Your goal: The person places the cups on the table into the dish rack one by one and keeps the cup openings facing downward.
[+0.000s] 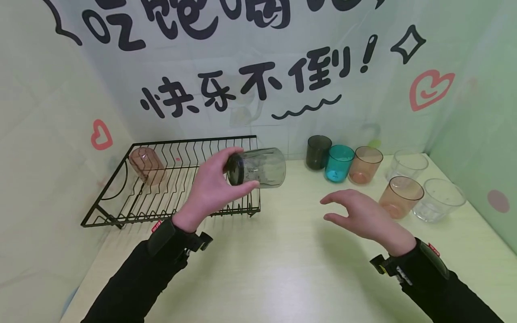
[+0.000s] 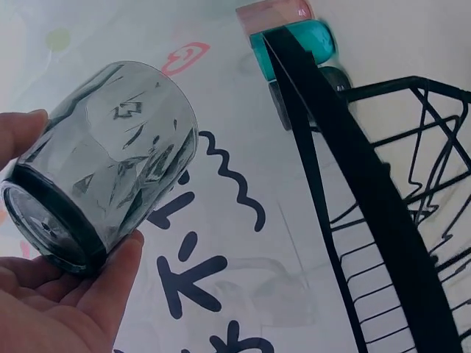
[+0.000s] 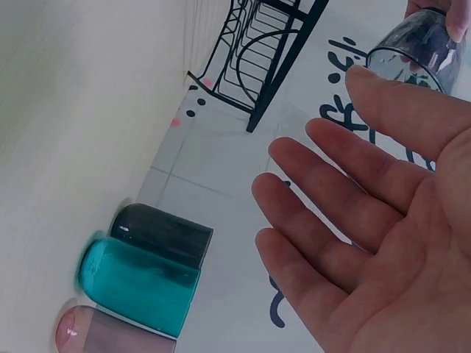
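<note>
Left hand grips the grey glass near its base; smooth sides could slip. Right hand is empty, fingers extended.

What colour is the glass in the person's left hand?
The glass is see-through smoky grey, darkest at its base; the left wrist view shows it best.

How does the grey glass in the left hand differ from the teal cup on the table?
The grey glass is held in the air by the left hand, while the teal cup stands on the table. The grey glass is tipped sideways; the teal cup is upright. The grey glass is smoky, the teal cup blue-green. Both are see-through.
</note>
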The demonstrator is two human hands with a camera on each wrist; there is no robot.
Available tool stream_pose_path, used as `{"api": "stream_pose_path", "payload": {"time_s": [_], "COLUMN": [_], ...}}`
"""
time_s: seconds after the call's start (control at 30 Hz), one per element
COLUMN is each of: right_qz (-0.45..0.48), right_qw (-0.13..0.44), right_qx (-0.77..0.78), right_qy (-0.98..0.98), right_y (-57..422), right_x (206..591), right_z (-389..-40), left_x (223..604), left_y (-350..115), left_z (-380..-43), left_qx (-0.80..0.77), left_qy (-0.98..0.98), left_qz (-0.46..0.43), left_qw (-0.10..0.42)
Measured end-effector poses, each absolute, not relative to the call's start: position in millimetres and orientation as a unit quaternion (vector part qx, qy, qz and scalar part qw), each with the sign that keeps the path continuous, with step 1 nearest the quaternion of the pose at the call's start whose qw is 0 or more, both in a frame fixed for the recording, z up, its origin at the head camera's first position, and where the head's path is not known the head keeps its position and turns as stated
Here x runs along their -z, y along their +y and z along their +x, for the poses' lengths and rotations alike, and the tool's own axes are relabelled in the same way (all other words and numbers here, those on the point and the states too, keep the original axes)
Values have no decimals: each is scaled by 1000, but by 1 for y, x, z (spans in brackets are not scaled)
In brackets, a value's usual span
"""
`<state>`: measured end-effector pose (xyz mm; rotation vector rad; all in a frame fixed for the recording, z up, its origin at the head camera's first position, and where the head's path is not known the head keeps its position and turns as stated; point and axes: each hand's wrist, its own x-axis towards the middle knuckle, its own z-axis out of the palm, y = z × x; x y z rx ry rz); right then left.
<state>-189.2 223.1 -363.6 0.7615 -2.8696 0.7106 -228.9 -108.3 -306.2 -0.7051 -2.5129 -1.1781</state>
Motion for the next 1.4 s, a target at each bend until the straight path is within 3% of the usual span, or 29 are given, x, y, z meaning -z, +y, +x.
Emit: {"api": "stream_pose_path", "payload": {"time_s": [1.2,1.4], "right_qz": [225,229], "right_qw": [15,0], "right_qx": [-123,-100], "right_qy": [-967,-968], "right_y": [261,265], "right_x": [379,384], "right_z": [-182,-183], "left_x": [290,293], "left_y": [-204,-213], "left_z": [-303,-313], "left_qx": [237,220], "left_qy": [-968,-973], "left_qz": [-68,-60], "left_qw": [37,44]}}
